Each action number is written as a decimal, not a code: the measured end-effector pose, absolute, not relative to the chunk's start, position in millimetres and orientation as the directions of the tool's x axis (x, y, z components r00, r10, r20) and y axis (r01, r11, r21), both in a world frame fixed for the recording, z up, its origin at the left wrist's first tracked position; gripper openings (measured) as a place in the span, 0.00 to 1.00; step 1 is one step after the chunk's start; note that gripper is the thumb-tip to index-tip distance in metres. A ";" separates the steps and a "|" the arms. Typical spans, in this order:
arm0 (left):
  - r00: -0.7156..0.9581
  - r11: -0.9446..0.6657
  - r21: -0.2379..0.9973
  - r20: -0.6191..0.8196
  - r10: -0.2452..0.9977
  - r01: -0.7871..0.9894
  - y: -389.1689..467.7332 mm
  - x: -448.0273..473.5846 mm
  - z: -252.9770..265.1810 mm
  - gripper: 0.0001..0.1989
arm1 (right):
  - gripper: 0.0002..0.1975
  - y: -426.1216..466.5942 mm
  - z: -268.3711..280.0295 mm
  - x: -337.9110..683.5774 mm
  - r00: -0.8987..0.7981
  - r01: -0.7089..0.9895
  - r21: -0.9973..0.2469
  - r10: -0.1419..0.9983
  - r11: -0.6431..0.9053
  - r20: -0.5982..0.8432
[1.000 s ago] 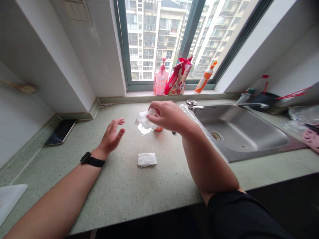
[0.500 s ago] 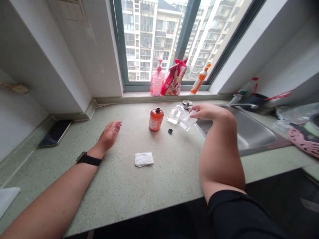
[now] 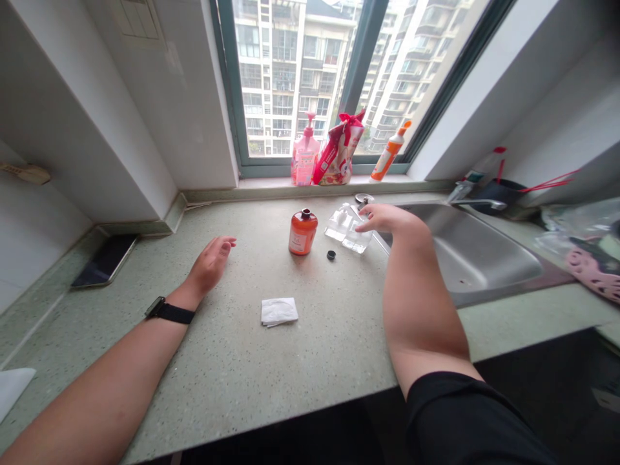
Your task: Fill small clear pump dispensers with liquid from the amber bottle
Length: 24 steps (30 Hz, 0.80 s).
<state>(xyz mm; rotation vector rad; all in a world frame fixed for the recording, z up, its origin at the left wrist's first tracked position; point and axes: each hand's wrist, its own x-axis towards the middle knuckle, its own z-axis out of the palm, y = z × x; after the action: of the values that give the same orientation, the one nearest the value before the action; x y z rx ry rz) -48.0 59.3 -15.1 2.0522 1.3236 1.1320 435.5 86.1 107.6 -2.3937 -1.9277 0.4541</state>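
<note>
Right hand (image 3: 386, 218) spreading over a clear plastic packet (image 3: 356, 239), just beside the sink (image 3: 523, 285) edge; grip uncertain.
Left hand (image 3: 210, 263) is curling loosely, unladen; the table (image 3: 310, 368) is leaving room around the tissue (image 3: 279, 311). Since earlier, right fingers are parting wider.

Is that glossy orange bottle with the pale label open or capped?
Open: the orange bottle stands upright, its dark neck uncovered; a small round black cap lies near it.
</note>
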 end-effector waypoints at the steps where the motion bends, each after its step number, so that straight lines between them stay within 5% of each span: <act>1: 0.206 -0.443 0.724 0.396 0.895 0.529 59.1 -48.0 -15.0 0.37 | 0.39 87.3 106.6 433.4 0.185 0.951 -0.213 0.964 -0.225 -0.192; 5: 0.217 -0.450 0.724 0.397 0.892 0.523 59.0 -48.4 -15.3 0.36 | 0.48 93.1 98.2 420.0 0.158 0.953 -0.233 0.974 -0.194 -0.163; 24: 0.226 -0.415 0.717 0.350 0.909 0.560 62.1 -47.9 -18.3 0.34 | 0.38 102.0 80.8 396.8 0.262 0.938 -0.205 0.960 -0.278 -0.104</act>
<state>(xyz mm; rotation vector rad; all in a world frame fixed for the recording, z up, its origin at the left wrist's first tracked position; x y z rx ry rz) -47.9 62.1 -18.3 2.0623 1.3501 1.0547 396.8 102.0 80.8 -2.4125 -1.8216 0.3161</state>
